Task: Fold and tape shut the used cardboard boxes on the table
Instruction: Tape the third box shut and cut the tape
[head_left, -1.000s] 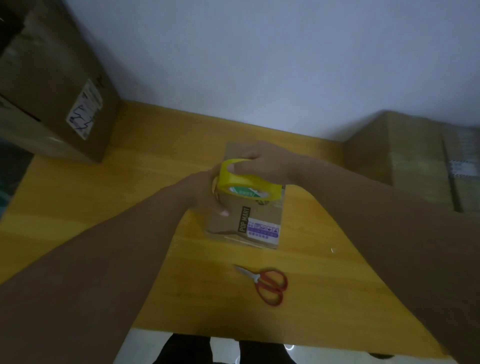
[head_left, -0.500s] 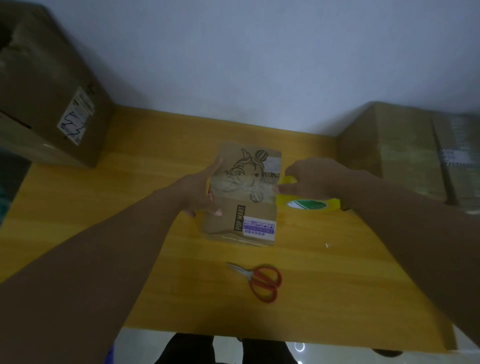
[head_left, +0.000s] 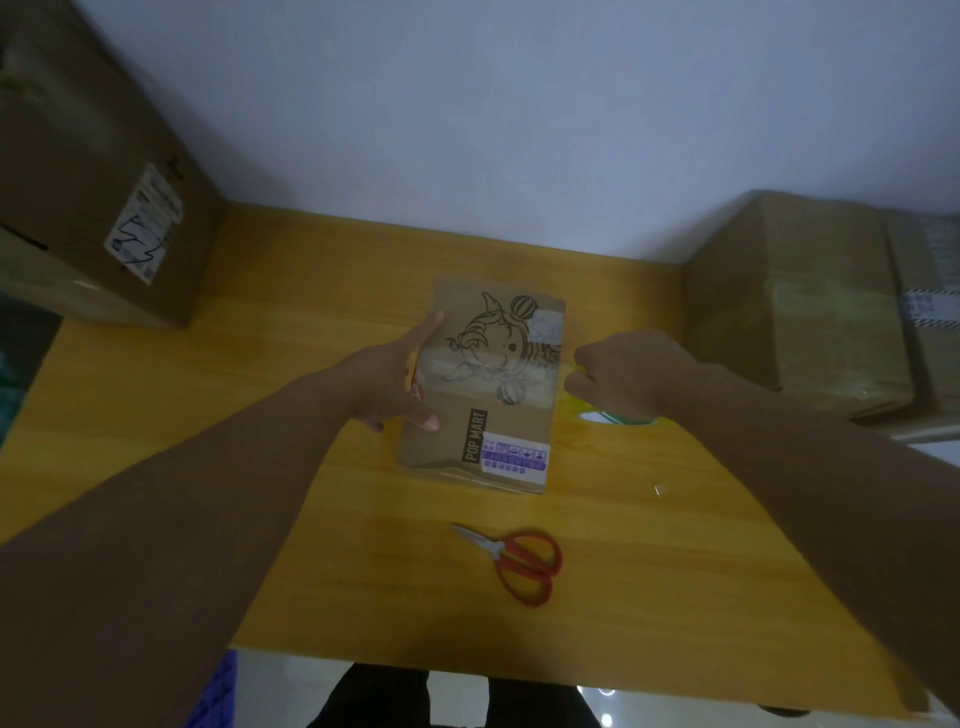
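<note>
Counter (head_left: 234, 493) of yellow wood meets a pale wall (head_left: 467, 130). Mid-counter, your left hand (head_left: 395, 379) presses straight fingers (head_left: 428, 330) against the box (head_left: 483, 415); your right hand (head_left: 623, 374) curls round the tape (head_left: 621, 417) beside it.

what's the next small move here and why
Probably wrap the tape strip down the right side of the Pop Mart box: it spans the top, the left hand pins its start, the right hand grips the tape roll beside it.
</note>
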